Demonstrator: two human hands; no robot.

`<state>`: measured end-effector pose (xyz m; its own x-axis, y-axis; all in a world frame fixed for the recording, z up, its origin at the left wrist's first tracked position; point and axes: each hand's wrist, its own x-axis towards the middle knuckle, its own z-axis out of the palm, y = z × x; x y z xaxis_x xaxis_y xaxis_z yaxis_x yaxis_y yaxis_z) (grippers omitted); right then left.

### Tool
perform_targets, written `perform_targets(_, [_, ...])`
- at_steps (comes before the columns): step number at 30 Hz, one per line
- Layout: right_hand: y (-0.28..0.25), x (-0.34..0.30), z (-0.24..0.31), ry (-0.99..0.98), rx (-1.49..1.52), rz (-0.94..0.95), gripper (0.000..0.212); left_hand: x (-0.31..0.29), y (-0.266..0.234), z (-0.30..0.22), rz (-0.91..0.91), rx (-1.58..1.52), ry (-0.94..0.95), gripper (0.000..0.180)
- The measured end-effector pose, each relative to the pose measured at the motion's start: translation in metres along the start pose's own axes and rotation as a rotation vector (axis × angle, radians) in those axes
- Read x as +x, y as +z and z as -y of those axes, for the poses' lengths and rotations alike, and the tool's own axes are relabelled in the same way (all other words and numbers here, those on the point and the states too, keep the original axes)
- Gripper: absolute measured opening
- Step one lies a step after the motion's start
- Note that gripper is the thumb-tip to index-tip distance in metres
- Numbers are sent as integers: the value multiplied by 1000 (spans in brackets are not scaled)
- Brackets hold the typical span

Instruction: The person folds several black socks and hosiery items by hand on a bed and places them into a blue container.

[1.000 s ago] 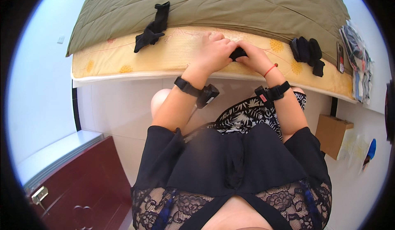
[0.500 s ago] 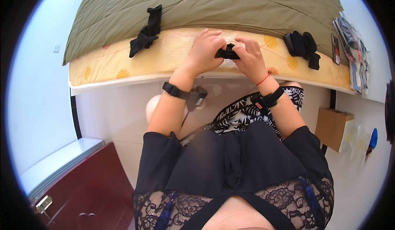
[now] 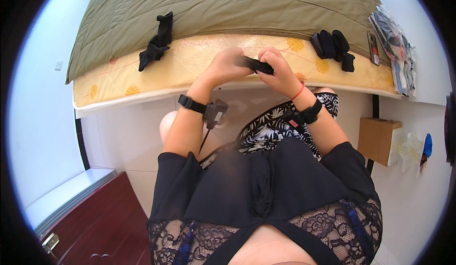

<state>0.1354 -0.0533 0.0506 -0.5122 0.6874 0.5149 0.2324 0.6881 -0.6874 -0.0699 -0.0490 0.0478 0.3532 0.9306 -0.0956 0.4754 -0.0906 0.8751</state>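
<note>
A black sock (image 3: pixel 259 65) is stretched between my hands above the front strip of the mattress. My left hand (image 3: pixel 224 68), a little smeared by motion, is closed on its left end. The other end is gripped in my right hand (image 3: pixel 279 71), thumb and fingers pressed together. Farther left, loose black socks (image 3: pixel 156 46) lie partly on the mattress and partly on the quilt. To the right, several dark rolled-up socks (image 3: pixel 332 46) sit bunched together on the mattress.
The yellow patterned mattress (image 3: pixel 109 85) carries an olive quilt (image 3: pixel 213 9). A phone (image 3: pixel 373 49) lies near clear-bagged folded clothes (image 3: pixel 392 35) at the right. A cardboard box (image 3: pixel 376 139) stands on the floor below, and a dark red panel (image 3: pixel 99 227) is at lower left.
The sock has gone from a compact bunch to a longer stretched strip. My left hand has shifted down slightly and blurs. The whole view has moved a little.
</note>
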Motion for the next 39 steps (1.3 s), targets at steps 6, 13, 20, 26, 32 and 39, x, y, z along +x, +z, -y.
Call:
perform_targets(6, [-7, -17, -14, 289, -59, -89, 18, 2, 9, 9, 27, -535, 9, 20])
perform_targets(13, [-2, -20, -20, 443, 22, -308, 14, 4, 18, 4, -99, -425, 125, 18])
perform_targets(20, [12, -19, -28, 336, -222, -464, 23, 7, 25, 1, -393, -306, -148, 12])
perform_targets(26, [-5, -20, -29, 314, -38, -175, 20, 15, 27, 8, -506, -280, 295, 46])
perform_targets(32, [-2, -19, -23, 525, 384, -90, 14, 8, 14, -6, 91, -727, -67, 34])
perform_targets(39, [-4, -11, -8, 838, 544, -75, 18, 12, 23, 23, -64, -446, 91, 22])
